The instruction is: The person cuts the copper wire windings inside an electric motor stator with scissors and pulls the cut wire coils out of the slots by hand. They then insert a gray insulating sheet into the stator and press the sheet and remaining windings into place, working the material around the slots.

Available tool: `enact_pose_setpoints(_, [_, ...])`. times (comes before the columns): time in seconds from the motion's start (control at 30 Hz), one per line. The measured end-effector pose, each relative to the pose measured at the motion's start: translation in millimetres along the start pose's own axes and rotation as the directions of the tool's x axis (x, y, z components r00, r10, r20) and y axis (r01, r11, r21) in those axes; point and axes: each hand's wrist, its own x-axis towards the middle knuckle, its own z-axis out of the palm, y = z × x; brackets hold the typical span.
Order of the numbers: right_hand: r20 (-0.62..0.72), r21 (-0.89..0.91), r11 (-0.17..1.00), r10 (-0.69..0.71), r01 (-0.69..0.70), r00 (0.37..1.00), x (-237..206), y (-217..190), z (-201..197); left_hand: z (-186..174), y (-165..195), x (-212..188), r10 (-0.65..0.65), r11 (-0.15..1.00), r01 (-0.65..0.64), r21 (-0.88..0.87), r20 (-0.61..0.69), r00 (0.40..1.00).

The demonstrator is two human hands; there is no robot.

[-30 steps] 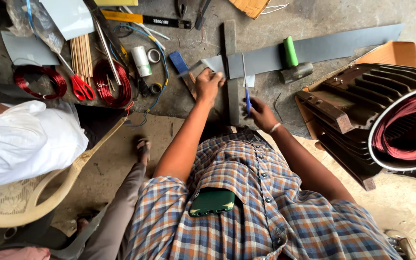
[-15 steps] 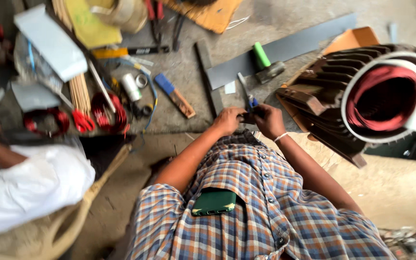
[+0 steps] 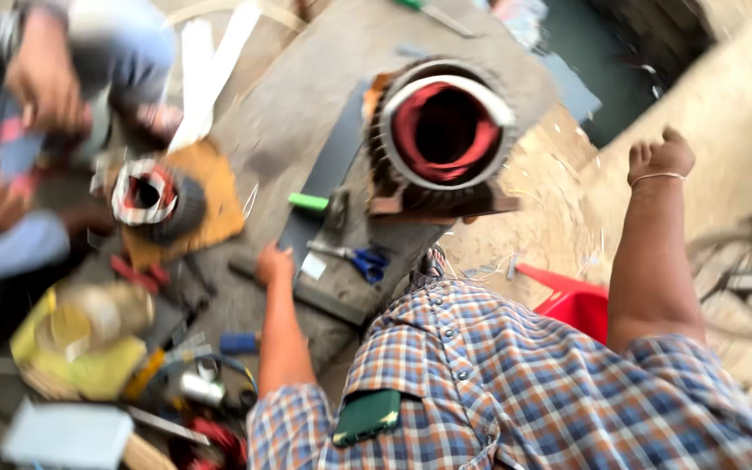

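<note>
Both hands are off the blue-handled scissors now, which lie loose on the grey slab beside the big motor stator — the left hand flat and empty just beside them, the right hand flung out, clenched on nothing — cutting has paused.

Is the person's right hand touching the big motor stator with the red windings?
Apart. The head view shows the right hand raised as a fist over sandy ground, with a plain gap between it and the motor stator.
</note>
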Motion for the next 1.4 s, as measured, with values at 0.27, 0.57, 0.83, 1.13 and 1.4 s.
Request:
enact_pose_setpoints(0.27, [-0.290, -0.286, 0.923, 0.172, -0.257, 0.941, -34, 81, -142, -75, -7, -15, 0.171, 0.977, -0.213, -0.006, -0.576, 0.799])
enact_pose_setpoints(0.57, [0.499, -0.239, 0.439, -0.710, 0.866, 0.497, 22, 27, -84, -247, 134, -169, 0.533, 0.832, -0.262, 0.489, -0.574, 0.622])
enact_pose_setpoints(0.83, [0.754, 0.355, -0.049, -0.575, 0.934, -0.317, -136, -142, 61, -275, 302, -317, 0.924, 0.378, -0.675, 0.633, -0.213, 0.317])
enact_pose_setpoints(1.13, [0.967, 0.153, 0.030, -0.209, 0.988, -0.143, -133, -166, 90, -267, 346, -257, 0.988, 0.152, -0.748, 0.646, -0.100, 0.115])
enact_pose_setpoints(1.4, [0.997, -0.027, 0.074, -0.076, 0.997, 0.033, -116, -121, 132, -182, 376, -121, 0.993, 0.105, -0.840, 0.532, -0.016, 0.114])
